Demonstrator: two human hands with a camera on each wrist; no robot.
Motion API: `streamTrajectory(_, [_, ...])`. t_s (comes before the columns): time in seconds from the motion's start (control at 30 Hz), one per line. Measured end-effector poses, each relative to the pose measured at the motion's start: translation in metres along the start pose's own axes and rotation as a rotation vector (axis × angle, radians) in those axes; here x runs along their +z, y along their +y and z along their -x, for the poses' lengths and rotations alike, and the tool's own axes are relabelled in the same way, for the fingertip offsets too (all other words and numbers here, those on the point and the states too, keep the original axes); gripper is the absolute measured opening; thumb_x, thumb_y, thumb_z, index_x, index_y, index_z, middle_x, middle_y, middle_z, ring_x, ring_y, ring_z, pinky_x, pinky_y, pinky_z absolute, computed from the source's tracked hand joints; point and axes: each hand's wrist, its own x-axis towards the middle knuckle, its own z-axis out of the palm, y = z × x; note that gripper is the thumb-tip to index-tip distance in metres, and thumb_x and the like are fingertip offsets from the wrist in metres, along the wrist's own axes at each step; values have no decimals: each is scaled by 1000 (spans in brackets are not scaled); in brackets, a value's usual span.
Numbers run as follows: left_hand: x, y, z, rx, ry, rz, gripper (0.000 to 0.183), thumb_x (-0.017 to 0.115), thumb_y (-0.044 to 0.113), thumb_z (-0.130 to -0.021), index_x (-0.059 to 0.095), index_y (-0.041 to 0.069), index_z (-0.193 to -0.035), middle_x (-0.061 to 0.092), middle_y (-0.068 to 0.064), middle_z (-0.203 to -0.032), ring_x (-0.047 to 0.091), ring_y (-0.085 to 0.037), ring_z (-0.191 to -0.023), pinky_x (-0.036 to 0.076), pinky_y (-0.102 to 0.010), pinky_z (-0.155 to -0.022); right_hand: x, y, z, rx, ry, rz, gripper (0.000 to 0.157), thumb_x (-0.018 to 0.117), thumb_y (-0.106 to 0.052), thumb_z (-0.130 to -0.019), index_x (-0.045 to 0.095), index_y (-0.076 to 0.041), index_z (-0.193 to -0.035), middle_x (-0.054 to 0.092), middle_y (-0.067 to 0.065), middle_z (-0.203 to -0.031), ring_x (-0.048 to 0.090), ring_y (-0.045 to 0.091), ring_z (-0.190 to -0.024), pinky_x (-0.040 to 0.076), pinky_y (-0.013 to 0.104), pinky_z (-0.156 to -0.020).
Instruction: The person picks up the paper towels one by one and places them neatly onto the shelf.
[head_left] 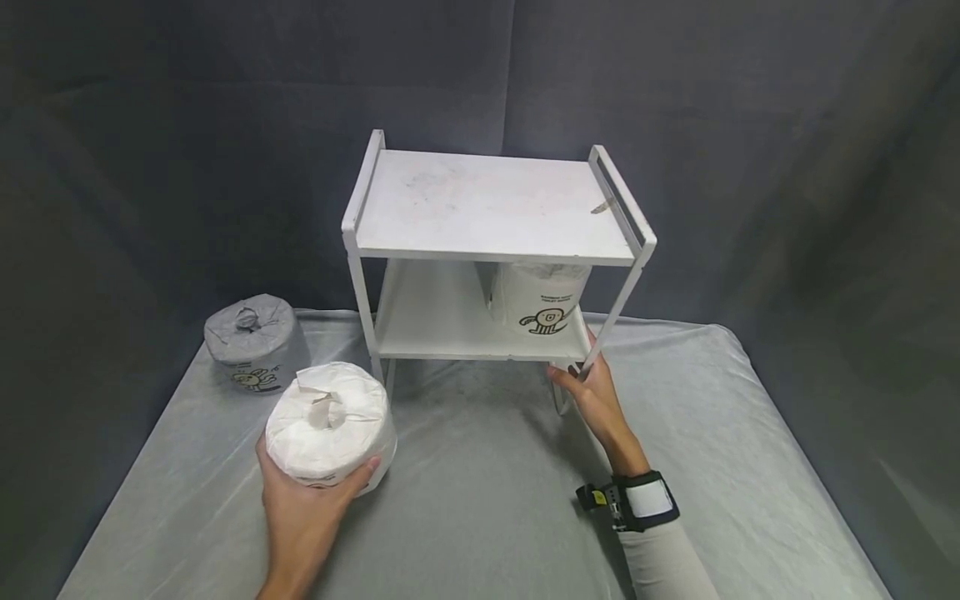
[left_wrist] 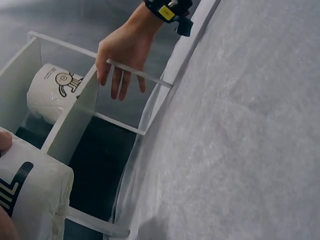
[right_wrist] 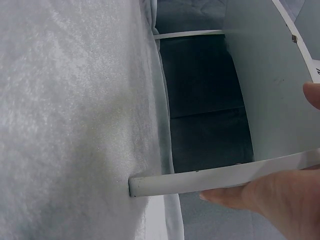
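My left hand (head_left: 303, 508) holds a white paper-wrapped toilet roll (head_left: 330, 421) from its near side, thumb on the right. The roll is in front of the white two-tier shelf rack (head_left: 487, 208), toward its left. At the rack's right front leg is my right hand (head_left: 600, 400), thumb on the inner side and fingers round the outside; in the left wrist view the fingers of this right hand (left_wrist: 125, 55) reach past the leg. Another wrapped toilet roll (head_left: 543, 304) stands at the right end of the lower shelf (head_left: 435, 321), its top partly hidden by the upper shelf.
A third wrapped toilet roll (head_left: 255, 346) stands on the cloth-covered table (head_left: 465, 500), left of the rack. A dark grey curtain (head_left: 750, 167) hangs behind and on both sides. The rack's thin legs reach down to the table near its back edge.
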Motion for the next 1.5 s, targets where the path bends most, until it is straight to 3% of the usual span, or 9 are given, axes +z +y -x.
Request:
streamTrajectory(0.2, [4, 5, 1, -8, -16, -50, 116, 96, 18, -49, 35, 22, -147, 54, 3, -136, 48, -10, -123, 36, -25, -102, 0, -9, -1, -16, -19, 17, 82, 63, -1, -88, 22, -11, -157, 38, 15, -154, 36, 34, -140, 27, 60, -110])
streamTrajectory(0.4, [7, 12, 3, 14, -45, -71, 114, 96, 21, -49, 36, 19, -146, 55, 3, -135, 49, -9, -122, 36, -23, -100, 0, -2, -2, -19, -12, -5, 81, 65, -4, -87, 26, -20, -156, 40, 7, -152, 37, 26, -139, 28, 56, -111])
streamTrajectory(0.8, [12, 30, 0, 63, -136, -37, 113, 96, 25, -50, 36, 27, -145, 54, 8, -135, 49, -7, -122, 36, -23, -100, -1, 4, -2, -34, -9, -21, 81, 66, -7, -87, 26, -25, -156, 41, 6, -151, 39, 25, -138, 27, 56, -112])
streamTrajectory(1.23, [22, 47, -4, 50, -187, -35, 115, 96, 32, -49, 34, 30, -145, 52, 6, -137, 47, -7, -124, 36, -36, -103, 0, 3, -1, -26, 7, -28, 79, 67, -5, -86, 29, -19, -155, 44, 8, -148, 41, 26, -136, 28, 55, -111])
streamTrajectory(1.5, [27, 55, -9, 89, -210, -44, 115, 95, 37, -50, 32, 31, -147, 53, 2, -137, 48, -13, -125, 36, -43, -103, 0, 4, -1, -31, 6, -23, 79, 66, -5, -87, 28, -19, -155, 45, 9, -148, 42, 27, -135, 29, 58, -110])
